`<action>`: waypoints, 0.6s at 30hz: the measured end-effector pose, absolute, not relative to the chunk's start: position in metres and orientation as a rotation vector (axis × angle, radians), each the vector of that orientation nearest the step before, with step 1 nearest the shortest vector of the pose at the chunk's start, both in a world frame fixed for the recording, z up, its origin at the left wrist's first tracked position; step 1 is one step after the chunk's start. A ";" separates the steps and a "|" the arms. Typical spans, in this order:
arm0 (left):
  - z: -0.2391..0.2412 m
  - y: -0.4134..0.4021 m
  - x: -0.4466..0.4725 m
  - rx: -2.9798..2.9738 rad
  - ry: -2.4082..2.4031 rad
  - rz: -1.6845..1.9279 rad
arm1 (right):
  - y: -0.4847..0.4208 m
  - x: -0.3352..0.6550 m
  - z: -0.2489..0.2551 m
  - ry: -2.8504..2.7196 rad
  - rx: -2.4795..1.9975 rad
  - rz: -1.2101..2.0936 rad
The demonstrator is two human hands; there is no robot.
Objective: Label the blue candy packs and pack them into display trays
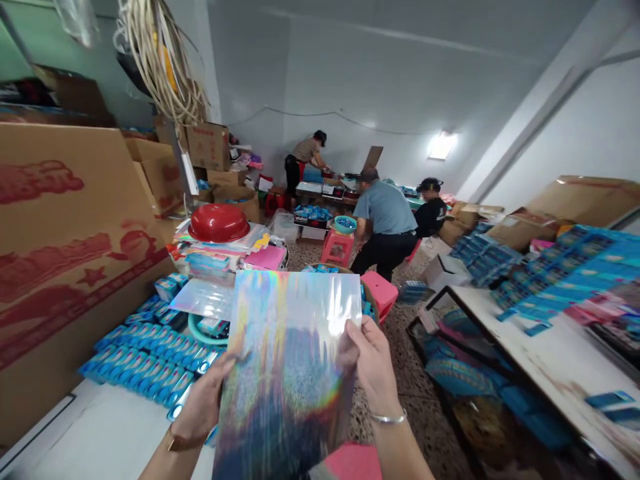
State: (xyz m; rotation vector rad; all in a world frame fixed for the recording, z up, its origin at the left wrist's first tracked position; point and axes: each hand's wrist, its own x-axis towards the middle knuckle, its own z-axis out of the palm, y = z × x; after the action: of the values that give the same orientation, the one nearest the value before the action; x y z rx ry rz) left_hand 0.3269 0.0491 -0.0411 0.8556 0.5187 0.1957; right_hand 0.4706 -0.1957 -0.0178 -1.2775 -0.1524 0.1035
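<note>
A shiny holographic sheet [290,360] is held up in front of me, with rainbow streaks across its silvery face. My left hand [206,400] grips its left edge, the fingers partly hidden behind it. At the upper right edge, my right hand [371,357] pinches the sheet between thumb and fingers. Left of the sheet, rows of small blue boxes [143,360] lie on the white table [95,433]. Another silvery sheet [203,298] rests over a teal basin [197,330] with blue packs in it.
A large cardboard box [65,247] stands at the left. Behind the basin, a red bowl [219,223] tops a pile of papers. Pink stools [380,293] and a person in a grey-blue shirt [387,210] are ahead. At right, a white table [540,347] bears blue packs.
</note>
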 end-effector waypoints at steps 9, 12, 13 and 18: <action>-0.016 0.049 0.311 0.904 0.511 0.296 | -0.181 0.455 -0.003 -0.188 -1.440 0.067; -0.022 0.056 0.294 0.910 0.515 0.335 | -0.166 0.453 -0.005 -0.230 -1.439 0.125; -0.024 0.059 0.288 0.905 0.519 0.339 | -0.160 0.453 -0.006 -0.242 -1.439 0.145; -0.031 0.062 0.261 0.820 0.579 0.370 | -0.139 0.447 -0.014 -0.273 -1.432 0.232</action>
State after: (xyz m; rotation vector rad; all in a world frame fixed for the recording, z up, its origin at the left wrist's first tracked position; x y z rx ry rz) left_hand 0.2607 0.0623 -0.0308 0.8195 0.5787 0.3700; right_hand 0.4469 -0.1391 -0.0137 -1.4316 -0.2730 0.2317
